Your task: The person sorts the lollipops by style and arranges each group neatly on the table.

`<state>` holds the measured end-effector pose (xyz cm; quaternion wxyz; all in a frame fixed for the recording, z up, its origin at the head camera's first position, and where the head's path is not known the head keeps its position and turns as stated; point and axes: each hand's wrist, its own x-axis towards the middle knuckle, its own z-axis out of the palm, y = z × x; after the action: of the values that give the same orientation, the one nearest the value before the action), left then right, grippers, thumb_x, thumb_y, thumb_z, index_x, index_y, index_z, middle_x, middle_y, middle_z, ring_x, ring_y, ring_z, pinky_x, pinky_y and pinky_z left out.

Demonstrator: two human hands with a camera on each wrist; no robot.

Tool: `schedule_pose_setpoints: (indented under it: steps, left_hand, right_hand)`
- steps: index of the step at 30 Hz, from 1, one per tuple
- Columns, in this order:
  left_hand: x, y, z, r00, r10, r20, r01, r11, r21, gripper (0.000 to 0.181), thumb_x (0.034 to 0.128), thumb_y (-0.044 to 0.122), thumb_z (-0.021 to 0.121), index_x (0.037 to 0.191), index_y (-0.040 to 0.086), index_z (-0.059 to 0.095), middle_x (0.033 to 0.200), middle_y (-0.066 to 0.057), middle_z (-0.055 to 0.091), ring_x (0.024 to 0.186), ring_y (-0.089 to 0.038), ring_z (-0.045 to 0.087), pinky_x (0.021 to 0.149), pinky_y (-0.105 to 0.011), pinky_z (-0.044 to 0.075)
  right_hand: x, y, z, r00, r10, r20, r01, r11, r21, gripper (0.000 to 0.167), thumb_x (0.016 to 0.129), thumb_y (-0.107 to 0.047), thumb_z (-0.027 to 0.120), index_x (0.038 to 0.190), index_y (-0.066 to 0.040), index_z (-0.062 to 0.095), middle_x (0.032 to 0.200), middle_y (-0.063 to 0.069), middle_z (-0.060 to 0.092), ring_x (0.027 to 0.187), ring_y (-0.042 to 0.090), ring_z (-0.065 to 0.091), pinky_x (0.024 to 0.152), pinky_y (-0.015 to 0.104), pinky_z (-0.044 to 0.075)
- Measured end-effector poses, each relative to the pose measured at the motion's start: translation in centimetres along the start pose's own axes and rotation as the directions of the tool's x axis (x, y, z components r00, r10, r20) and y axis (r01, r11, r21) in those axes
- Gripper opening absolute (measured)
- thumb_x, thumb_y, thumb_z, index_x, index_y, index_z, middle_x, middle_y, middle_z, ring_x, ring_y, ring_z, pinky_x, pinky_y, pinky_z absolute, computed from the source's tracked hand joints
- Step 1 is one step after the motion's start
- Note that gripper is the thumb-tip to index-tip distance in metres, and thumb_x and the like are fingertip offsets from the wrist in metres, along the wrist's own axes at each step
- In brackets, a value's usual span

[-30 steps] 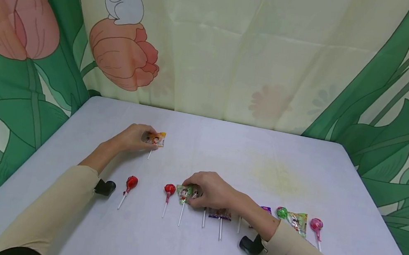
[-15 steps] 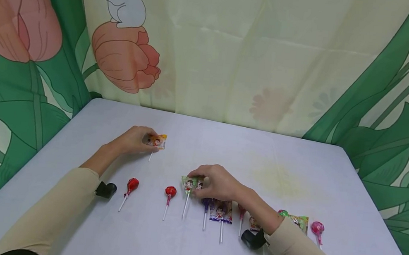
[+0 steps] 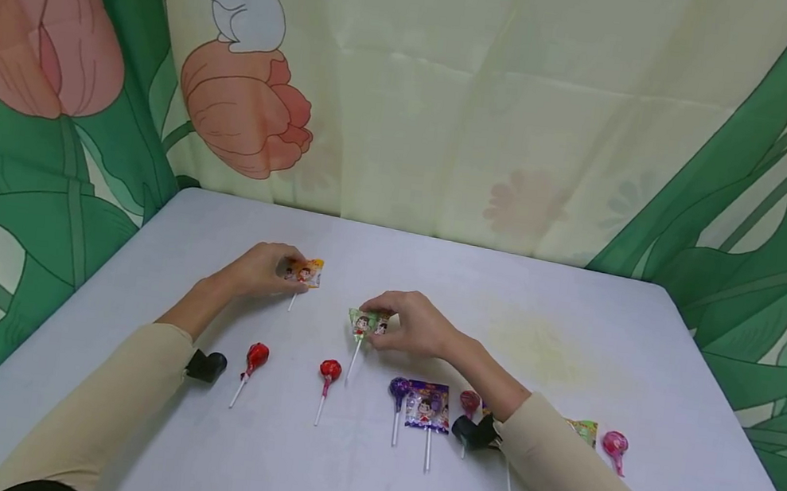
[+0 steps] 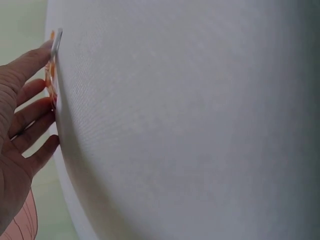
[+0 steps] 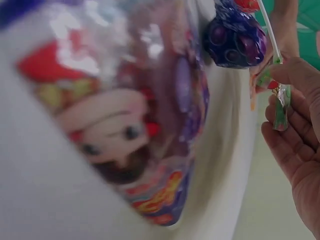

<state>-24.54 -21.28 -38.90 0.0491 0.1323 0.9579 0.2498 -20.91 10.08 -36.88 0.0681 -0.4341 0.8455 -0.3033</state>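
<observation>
My left hand [image 3: 263, 269] pinches a flat lollipop in an orange wrapper [image 3: 308, 272] at the table's back left, its stick pointing down. In the left wrist view, the thumb and fingertips hold that orange wrapper [image 4: 50, 82] at its edge. Farther right, my right hand [image 3: 421, 324] holds a green-wrapped lollipop [image 3: 362, 324] between thumb and fingers, with the white stick hanging toward me. The right wrist view has the green wrapper [image 5: 281, 107] seen edge-on in the fingers. Just in front of this hand lie a round purple lollipop [image 3: 398, 390] and a purple-wrapped flat lollipop [image 3: 428, 407].
Two red lollipops [image 3: 330, 369] lie at the front left. A dark pink lollipop [image 3: 470, 401] sits beside the right wrist camera [image 3: 476, 432]. Under the right sleeve, a green-yellow wrapper [image 3: 584, 431] partly shows, with a pink lollipop [image 3: 615, 443] to its right.
My right hand has lifted the green-wrapped lollipop out of the front row and carried it toward the back, uncovering the purple lollipops. The left hand holds its place with the orange-wrapped one.
</observation>
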Motion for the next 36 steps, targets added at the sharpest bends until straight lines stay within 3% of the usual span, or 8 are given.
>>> schedule_pose_setpoints:
  steps: [9, 23, 36]
  left_hand:
    - [0.2, 0.0, -0.1, 1.000, -0.014, 0.004, 0.014, 1.000, -0.002, 0.056, 0.0880, 0.023, 0.083, 0.135, 0.000, 0.062, 0.135, -0.019, 0.063, 0.128, -0.036, 0.054, 0.113, -0.054, 0.042]
    - [0.4, 0.1, -0.2, 1.000, 0.004, 0.020, -0.004, 1.000, 0.014, 0.058, 0.0880, 0.026, 0.083, 0.136, 0.001, 0.062, 0.136, -0.018, 0.062, 0.127, -0.035, 0.054, 0.112, -0.052, 0.043]
    - [0.4, -0.2, -0.3, 0.999, 0.000, 0.037, 0.001, 1.000, -0.009, 0.057, 0.0892, 0.027, 0.082, 0.137, 0.004, 0.062, 0.138, -0.017, 0.060, 0.131, -0.035, 0.051, 0.114, -0.054, 0.040]
  right_hand:
    - [2.7, 0.6, -0.3, 1.000, 0.002, -0.011, -0.002, 1.000, -0.027, 0.038, 0.087, -0.013, 0.077, 0.123, -0.002, 0.071, 0.118, 0.007, 0.074, 0.103, 0.017, 0.068, 0.095, 0.034, 0.055]
    - [6.5, 2.1, 0.1, 0.997, 0.083, -0.006, -0.084, 0.994, -0.070, 0.039, 0.087, -0.010, 0.076, 0.125, -0.002, 0.071, 0.118, 0.009, 0.074, 0.100, 0.018, 0.064, 0.091, 0.033, 0.054]
    - [9.6, 2.9, 0.3, 0.987, 0.160, 0.017, -0.157, 0.979, -0.133, 0.039, 0.094, -0.011, 0.073, 0.131, 0.000, 0.067, 0.128, 0.013, 0.070, 0.117, 0.024, 0.063, 0.104, 0.038, 0.050]
